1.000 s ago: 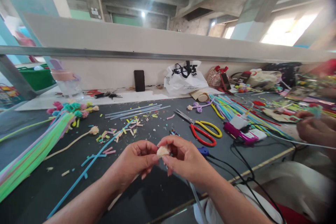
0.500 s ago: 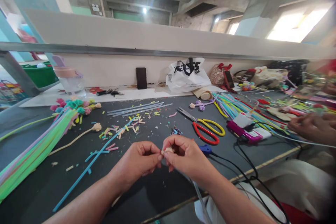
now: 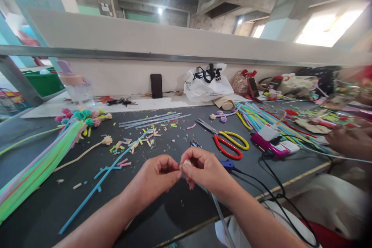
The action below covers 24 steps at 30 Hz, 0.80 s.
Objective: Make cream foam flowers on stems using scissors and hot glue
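My left hand and my right hand meet over the front of the dark table, fingertips pinched together. Between them is a small cream fuzzy flower piece, mostly covered by my fingers. Both hands are closed on it. A greyish translucent stick slants from beneath my right hand past the table edge; whether that hand grips it is unclear. Just behind my right hand lies a blue tool with a black cable. Scissors with red and yellow handles rest beyond, blades pointing away to the left.
On the left lies a bundle of fuzzy-stem flowers, near a single cream flower and a blue stem. Cut bits and clear sticks lie behind. A purple device sits right, near another person's hand.
My hands still pinch the cream piece; the left fingers have shifted slightly right and the right-hand fingers have changed position a little. The other person's hand at right has moved slightly.
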### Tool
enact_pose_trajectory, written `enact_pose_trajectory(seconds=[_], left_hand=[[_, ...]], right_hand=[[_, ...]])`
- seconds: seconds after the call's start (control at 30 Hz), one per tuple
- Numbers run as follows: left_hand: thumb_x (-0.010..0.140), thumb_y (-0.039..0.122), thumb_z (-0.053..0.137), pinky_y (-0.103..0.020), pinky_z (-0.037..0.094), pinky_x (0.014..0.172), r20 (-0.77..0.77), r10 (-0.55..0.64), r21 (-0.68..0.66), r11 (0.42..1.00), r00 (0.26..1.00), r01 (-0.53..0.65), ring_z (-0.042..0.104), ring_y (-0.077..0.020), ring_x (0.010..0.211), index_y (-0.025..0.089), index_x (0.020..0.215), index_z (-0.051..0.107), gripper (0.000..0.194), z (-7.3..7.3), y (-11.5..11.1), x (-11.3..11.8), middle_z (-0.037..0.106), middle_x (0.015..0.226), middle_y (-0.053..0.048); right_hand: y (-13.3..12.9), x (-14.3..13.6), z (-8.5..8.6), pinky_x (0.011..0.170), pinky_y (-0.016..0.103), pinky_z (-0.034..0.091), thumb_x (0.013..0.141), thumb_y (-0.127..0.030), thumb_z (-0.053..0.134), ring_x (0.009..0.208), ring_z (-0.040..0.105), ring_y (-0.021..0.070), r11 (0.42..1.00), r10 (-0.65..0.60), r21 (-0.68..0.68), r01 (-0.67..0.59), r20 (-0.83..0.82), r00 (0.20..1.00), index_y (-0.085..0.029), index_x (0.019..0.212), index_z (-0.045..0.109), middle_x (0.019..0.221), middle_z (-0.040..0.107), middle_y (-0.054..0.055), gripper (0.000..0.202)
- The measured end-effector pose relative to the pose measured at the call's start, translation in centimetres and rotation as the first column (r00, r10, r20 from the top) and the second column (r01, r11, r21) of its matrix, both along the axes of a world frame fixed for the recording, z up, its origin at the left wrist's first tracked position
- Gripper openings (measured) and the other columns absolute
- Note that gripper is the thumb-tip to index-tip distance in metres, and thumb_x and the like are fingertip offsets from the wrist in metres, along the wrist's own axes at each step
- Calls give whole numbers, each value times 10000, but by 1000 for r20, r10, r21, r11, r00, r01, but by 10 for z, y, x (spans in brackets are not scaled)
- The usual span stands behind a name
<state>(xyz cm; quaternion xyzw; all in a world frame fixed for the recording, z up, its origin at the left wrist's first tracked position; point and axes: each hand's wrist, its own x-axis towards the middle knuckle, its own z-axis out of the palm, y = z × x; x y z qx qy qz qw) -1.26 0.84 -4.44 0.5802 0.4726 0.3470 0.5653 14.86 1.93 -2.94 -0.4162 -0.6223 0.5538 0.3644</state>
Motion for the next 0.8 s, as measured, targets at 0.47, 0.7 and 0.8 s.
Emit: enact_pose_trajectory(seconds=[0.47, 0.7, 0.8], left_hand=[[782, 315, 560, -210, 399, 589, -163, 94, 303, 952, 982, -41, 549, -118, 640, 177, 797, 659, 170, -2, -5, -3, 647, 713, 1], [716, 319, 624, -180, 291, 435, 19, 84, 38, 996, 996, -84, 385, -48, 435, 129, 725, 622, 190, 3, -3, -2, 562, 581, 31], [717, 333, 616, -183, 271, 426, 6, 82, 21, 996, 997, -82, 362, -46, 421, 125, 671, 607, 213, 5, -3, -1, 535, 534, 35]], right_hand=[[5, 5, -4, 405, 152, 428, 658, -108, 588, 496, 476, 63, 998, 61, -18, -62, -79, 995, -196, 897, 475, 630, 533, -69, 279], [1, 9, 2, 455, 167, 457, 680, -83, 563, 519, 492, 51, 985, 96, 145, -90, -32, 995, -161, 824, 556, 718, 524, -34, 164], [0, 6, 2, 456, 175, 468, 681, -88, 561, 498, 499, 57, 992, 66, 108, -64, -15, 998, -161, 780, 542, 651, 533, -43, 125]])
